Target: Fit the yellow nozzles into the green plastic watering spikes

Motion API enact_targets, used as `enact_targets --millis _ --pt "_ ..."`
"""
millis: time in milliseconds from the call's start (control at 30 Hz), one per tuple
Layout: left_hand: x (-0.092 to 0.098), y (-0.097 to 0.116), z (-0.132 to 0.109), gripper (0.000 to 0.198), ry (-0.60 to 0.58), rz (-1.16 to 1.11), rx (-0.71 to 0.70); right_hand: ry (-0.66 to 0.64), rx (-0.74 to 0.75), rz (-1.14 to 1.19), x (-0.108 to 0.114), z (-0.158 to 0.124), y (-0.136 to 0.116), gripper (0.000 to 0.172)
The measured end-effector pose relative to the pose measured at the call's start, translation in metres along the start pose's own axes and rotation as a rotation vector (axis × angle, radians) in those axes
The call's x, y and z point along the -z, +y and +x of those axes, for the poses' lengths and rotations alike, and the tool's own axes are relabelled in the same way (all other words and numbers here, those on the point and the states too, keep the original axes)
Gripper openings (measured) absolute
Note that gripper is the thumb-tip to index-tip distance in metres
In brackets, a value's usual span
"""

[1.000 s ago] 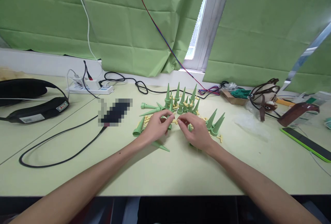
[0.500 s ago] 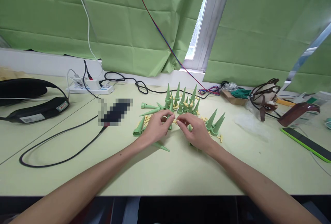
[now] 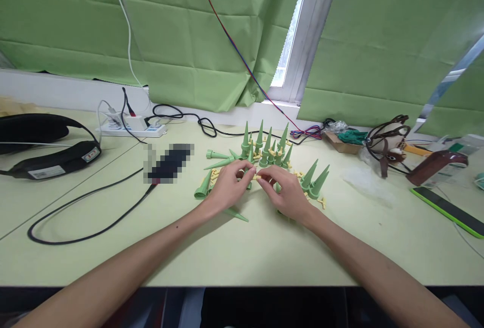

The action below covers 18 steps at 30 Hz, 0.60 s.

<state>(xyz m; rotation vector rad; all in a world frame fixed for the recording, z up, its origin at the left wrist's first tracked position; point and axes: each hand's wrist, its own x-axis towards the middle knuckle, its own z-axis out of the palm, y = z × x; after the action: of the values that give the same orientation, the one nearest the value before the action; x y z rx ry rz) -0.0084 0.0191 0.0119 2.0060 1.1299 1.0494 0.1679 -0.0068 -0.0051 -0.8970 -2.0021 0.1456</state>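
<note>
no clear movement shows since the earlier frame: the right hand's (image 3: 286, 192) fingertips pinch a yellow piece (image 3: 256, 177) near the left hand (image 3: 229, 184), seemingly for two-handed control, though the left's grip cannot be told, while cones (image 3: 266, 149) stand behind on broad bases, presumably for stability.

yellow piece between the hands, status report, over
Right hand pinching yellow piece. Left hand close beside it, grip unclear. Upright green spikes close behind.

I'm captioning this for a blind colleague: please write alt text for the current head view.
A person's left hand and right hand are close together over a pale table, with a small yellow piece between them. Green spikes, some upright, some lying, and loose yellow pieces are nearby; green curtains hang behind.
</note>
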Motion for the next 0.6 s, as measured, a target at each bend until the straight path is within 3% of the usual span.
enact_targets --millis 300,600 --pt "-0.0014 -0.0032 0.0008 0.029 0.034 0.027 -0.049 -0.007 -0.004 0.0 -0.0001 0.0003 0.0005 0.011" --pt "-0.0003 -0.0001 0.0002 0.025 -0.043 -0.145 0.031 -0.004 -0.006 0.002 -0.001 -0.001 0.0008 0.01"
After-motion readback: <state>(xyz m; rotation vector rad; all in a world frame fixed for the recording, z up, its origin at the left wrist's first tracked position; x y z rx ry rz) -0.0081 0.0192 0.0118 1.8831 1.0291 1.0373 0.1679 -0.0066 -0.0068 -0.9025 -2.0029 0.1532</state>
